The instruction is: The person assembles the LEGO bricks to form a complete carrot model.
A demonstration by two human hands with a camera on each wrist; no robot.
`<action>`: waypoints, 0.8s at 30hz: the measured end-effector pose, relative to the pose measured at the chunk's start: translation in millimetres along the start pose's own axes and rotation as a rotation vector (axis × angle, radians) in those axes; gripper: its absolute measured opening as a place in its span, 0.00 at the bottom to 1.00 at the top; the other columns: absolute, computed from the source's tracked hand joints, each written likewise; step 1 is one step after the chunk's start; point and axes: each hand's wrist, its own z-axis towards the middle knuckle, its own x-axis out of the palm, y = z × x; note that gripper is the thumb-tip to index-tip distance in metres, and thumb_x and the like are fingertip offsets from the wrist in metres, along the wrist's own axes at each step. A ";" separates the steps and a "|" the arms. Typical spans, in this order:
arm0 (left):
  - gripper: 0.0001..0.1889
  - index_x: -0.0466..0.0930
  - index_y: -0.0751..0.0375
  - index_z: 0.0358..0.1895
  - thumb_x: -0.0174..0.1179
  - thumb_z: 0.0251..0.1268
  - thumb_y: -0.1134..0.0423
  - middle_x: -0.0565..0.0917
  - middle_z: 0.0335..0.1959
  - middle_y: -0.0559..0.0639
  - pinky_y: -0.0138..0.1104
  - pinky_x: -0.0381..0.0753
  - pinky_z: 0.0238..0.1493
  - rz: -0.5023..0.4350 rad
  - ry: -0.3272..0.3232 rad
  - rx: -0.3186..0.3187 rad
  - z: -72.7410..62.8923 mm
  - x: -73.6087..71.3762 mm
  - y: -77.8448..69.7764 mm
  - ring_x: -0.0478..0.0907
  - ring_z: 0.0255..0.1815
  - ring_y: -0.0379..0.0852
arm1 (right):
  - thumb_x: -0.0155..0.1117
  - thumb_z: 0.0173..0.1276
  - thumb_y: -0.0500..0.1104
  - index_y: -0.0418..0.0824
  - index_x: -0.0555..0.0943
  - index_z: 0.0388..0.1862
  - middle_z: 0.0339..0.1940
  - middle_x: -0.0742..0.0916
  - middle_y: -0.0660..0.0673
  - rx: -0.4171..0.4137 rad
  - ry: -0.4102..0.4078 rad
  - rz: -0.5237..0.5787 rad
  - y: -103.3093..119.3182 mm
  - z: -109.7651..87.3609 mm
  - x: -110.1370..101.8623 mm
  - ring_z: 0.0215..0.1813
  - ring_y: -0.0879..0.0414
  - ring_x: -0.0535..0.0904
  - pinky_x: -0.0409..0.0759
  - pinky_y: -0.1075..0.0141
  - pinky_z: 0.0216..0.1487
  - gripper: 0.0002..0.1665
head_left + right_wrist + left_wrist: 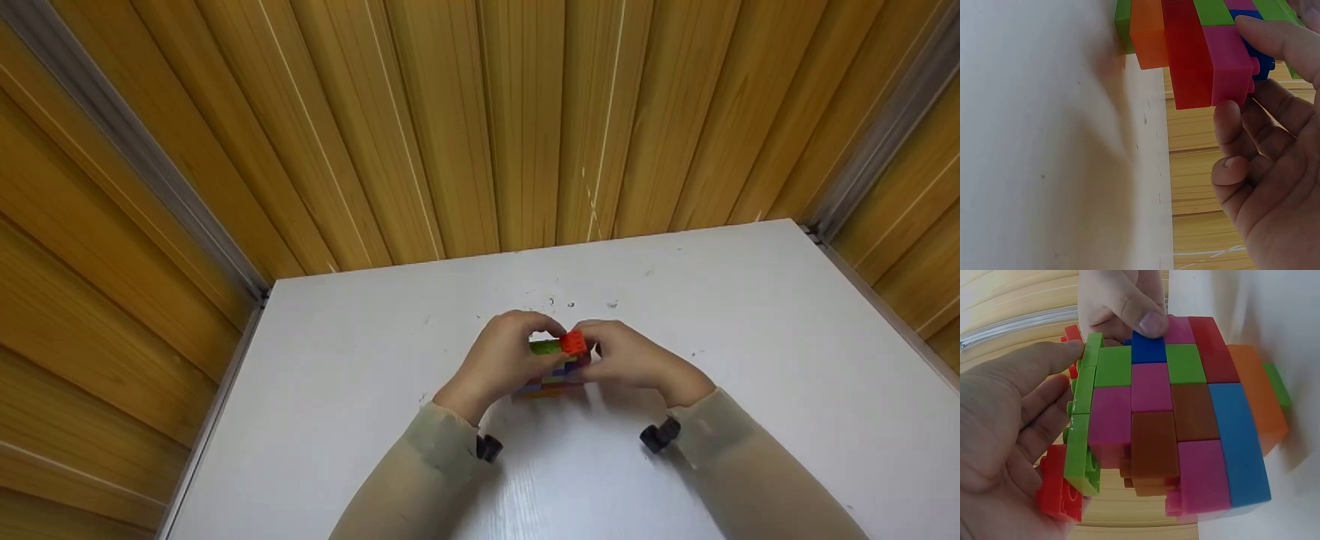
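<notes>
A stack of colourful toy building bricks stands on the table between both hands. Along its top runs a green layer, with a red brick at the right end. My left hand reaches over the top and pinches that red brick between thumb and finger. Another red brick sits at the near end of the green layer, beside the left palm. On the right end, my right hand grips the stack; its thumb presses near a blue brick and its fingertips touch a pink brick.
The white table surrounds the stack, with small dark marks beyond it. Yellow wood-look panels rise at the back and both sides, with grey metal posts in the corners. Black wrist cameras hang beneath the sleeves.
</notes>
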 end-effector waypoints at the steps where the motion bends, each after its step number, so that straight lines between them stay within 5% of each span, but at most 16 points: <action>1: 0.10 0.96 0.48 0.54 0.79 0.73 0.56 0.95 0.55 0.39 0.41 0.86 0.72 0.004 0.000 0.011 0.2 0.1 0.0 0.88 0.62 0.44 | 0.85 0.66 0.46 0.54 0.89 0.47 0.43 0.89 0.57 0.001 0.000 0.000 -0.2 0.1 0.0 0.48 0.55 0.81 0.81 0.62 0.57 0.14; 6: 0.11 0.96 0.50 0.55 0.78 0.74 0.56 0.95 0.54 0.41 0.40 0.87 0.71 0.026 0.006 0.045 0.1 0.6 -1.0 0.90 0.61 0.47 | 0.86 0.66 0.47 0.53 0.90 0.48 0.44 0.90 0.56 -0.007 0.004 0.003 -1.7 0.1 0.3 0.48 0.55 0.82 0.81 0.63 0.58 0.14; 17: 0.11 0.95 0.46 0.56 0.77 0.75 0.56 0.95 0.54 0.39 0.35 0.90 0.61 0.005 0.027 -0.016 -2.3 -1.3 -1.4 0.88 0.50 0.37 | 0.87 0.67 0.47 0.52 0.90 0.49 0.44 0.89 0.55 -0.020 0.001 0.019 -1.5 0.3 -1.3 0.49 0.54 0.81 0.82 0.56 0.58 0.15; 24: 0.14 0.94 0.48 0.59 0.78 0.75 0.53 0.94 0.57 0.40 0.37 0.90 0.64 0.025 0.026 -0.020 -3.0 -1.1 0.0 0.89 0.54 0.39 | 0.87 0.68 0.45 0.54 0.89 0.68 0.56 0.91 0.51 -0.057 -0.039 0.143 0.6 -4.6 -11.0 0.54 0.52 0.81 0.77 0.63 0.52 0.30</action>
